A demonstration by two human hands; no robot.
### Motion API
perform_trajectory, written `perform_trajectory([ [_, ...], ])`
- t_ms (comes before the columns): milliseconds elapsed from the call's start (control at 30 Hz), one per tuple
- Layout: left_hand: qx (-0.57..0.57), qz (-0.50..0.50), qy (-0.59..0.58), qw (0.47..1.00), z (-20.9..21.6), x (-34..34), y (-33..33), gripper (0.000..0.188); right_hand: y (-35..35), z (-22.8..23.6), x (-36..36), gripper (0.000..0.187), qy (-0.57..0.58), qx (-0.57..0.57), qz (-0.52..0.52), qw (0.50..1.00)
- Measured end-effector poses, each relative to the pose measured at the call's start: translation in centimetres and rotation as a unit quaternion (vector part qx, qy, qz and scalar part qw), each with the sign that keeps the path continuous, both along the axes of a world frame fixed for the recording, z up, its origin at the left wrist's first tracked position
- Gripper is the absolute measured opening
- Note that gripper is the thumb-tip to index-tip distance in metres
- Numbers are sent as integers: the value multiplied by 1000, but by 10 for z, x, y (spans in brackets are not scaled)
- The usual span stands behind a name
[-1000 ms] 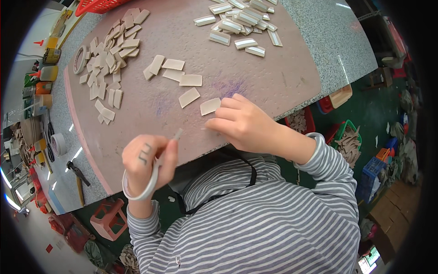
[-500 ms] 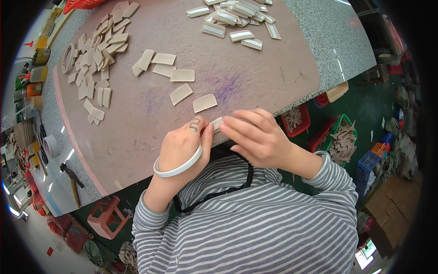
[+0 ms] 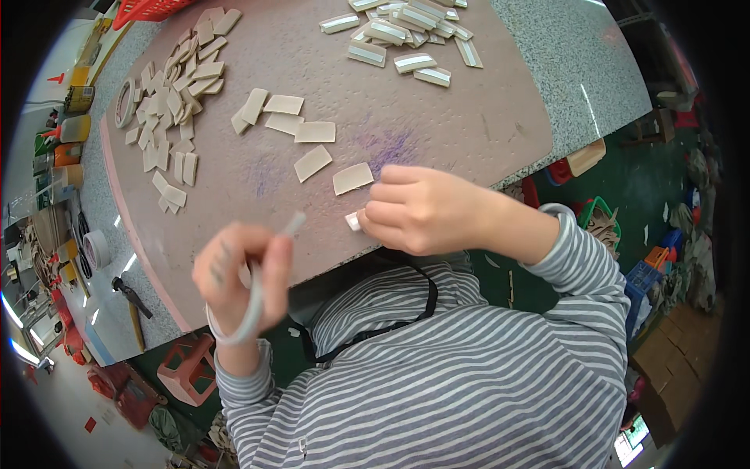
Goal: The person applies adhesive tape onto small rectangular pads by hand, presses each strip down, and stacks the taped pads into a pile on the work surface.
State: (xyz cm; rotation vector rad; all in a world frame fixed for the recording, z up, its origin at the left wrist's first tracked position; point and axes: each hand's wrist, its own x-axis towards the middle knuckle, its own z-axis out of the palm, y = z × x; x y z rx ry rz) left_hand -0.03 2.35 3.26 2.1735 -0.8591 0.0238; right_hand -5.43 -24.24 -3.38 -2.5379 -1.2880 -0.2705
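My left hand [image 3: 238, 270], blurred by motion, is raised over the mat's near edge. Its thumb and fingers pinch a short whitish strip of tape [image 3: 295, 223], and a thin white ring [image 3: 251, 316] hangs round the wrist. At the table's front edge my right hand [image 3: 418, 209] closes over a small beige piece with a white strip [image 3: 353, 222]; most of it is hidden under the fingers. Just beyond that hand lies a bare beige rectangular piece [image 3: 353, 179], with another one [image 3: 313, 163] to its left.
Bare beige pieces [image 3: 176, 94] are heaped at the far left beside a tape roll [image 3: 125, 103]. Pieces with white strips [image 3: 388, 31] pile up at the far side. A hammer [image 3: 131, 309] and another roll [image 3: 96, 250] lie left of the mat. A red basket [image 3: 152, 8] stands at the back.
My left hand has moved away to the left from the piece, now with a tape strip in its fingers. My right hand has shifted slightly left and curled over the piece.
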Motion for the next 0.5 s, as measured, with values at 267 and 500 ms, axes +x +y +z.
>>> perform_trajectory([
  [267, 79, -55, 194, 976, -40, 25, -43, 14, -37, 1, 54, 15, -81, 239, -270, 929],
  [500, 182, -59, 50, 980, -40, 23, -50, 20, 9, -14, -23, 42, -31, 33, -245, 968],
])
